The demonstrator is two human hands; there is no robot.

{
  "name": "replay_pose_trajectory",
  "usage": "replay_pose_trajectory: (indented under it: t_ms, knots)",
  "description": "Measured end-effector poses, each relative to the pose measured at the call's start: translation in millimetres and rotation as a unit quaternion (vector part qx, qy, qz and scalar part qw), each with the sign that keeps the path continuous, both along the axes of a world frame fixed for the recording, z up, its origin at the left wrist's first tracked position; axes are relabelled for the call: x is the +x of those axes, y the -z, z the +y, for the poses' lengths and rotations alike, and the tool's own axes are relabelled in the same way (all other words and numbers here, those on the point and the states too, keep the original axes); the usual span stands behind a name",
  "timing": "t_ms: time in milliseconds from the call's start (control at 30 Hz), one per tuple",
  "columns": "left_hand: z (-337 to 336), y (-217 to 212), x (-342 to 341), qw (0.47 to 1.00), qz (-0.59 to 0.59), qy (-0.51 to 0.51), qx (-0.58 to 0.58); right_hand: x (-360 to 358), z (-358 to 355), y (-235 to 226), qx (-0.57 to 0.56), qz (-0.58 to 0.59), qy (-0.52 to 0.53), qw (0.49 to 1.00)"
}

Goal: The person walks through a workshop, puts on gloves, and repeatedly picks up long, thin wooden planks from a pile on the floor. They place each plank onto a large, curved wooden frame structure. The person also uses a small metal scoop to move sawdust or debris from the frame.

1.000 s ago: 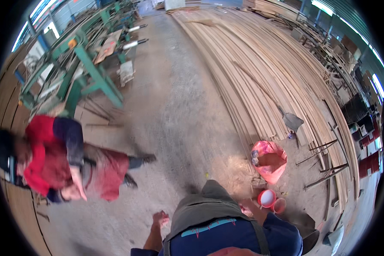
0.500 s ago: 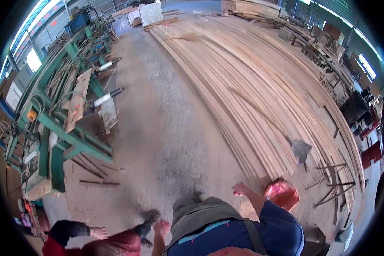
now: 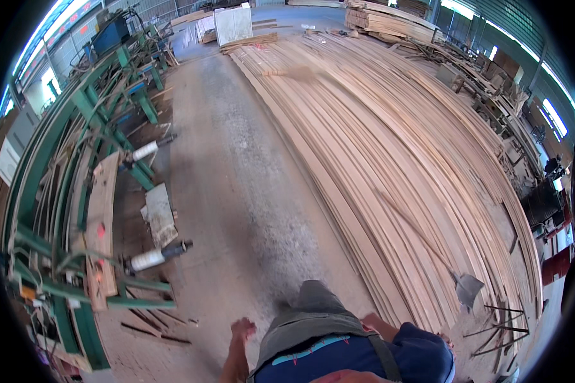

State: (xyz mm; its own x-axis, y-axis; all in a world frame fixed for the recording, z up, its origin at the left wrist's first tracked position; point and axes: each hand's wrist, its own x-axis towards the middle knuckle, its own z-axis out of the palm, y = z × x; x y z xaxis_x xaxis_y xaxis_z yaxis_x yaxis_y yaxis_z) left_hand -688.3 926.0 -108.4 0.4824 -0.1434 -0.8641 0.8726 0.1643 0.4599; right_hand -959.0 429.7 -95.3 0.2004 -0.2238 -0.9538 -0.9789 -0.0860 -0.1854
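My left hand (image 3: 243, 329) hangs at my left side over the concrete floor. Its fingers are loosely bent with nothing visible in them. On the other side, my right hand (image 3: 369, 320) is low beside my grey apron (image 3: 300, 324), near the end of the long boards. It appears empty and loosely open, though part of it is hard to make out. Long wooden boards (image 3: 377, 191) lie side by side on the floor to my right. A long-handled shovel (image 3: 469, 291) rests across them, its grey blade toward me. Neither hand touches the boards or shovel.
A green metal machine frame (image 3: 86, 121) with white cylinders (image 3: 153, 256) runs along the left. Black metal stands (image 3: 505, 330) are at the lower right. Stacked lumber (image 3: 390, 22) and a white panel (image 3: 233, 25) stand far ahead. Wood scraps (image 3: 150, 324) lie left on the floor.
I have moved forward along the floor; the machine and boards sit lower in view. My right hand has swung back toward my body. The co-worker's red clothing and the red sack have left view.
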Motion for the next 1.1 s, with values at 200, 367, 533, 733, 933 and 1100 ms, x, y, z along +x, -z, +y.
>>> replay_pose_trajectory:
  t_ms: [200,367,533,733,933,1100]
  knots:
    - [-182.2,-127.3,368.4,0.95,-0.303,0.061,0.032,158.7,-101.9,43.3,0.029,-0.322,-0.121,0.939]
    - [-232.8,-95.4,481.8,0.985,-0.155,0.017,0.067,502.9,-219.0,81.6,0.066,-0.098,0.173,0.978]
    - [-219.8,-6.4,479.9,0.992,0.072,-0.038,0.094,871.7,-267.1,-90.8,-0.018,-0.292,0.032,0.956]
    - [-263.7,34.4,683.2,0.987,0.0,0.04,0.156,1102.4,-321.8,-60.1,0.036,-0.278,0.072,0.957]
    - [-368.7,-75.7,1115.1,0.99,-0.059,-0.027,0.124,1148.6,-341.5,-32.5,-0.001,-0.013,-0.05,0.999]
    - [-450.2,-151.6,1453.6,0.952,-0.296,0.023,0.077,1338.9,-380.0,-2.8,0.046,-0.004,0.062,0.997]
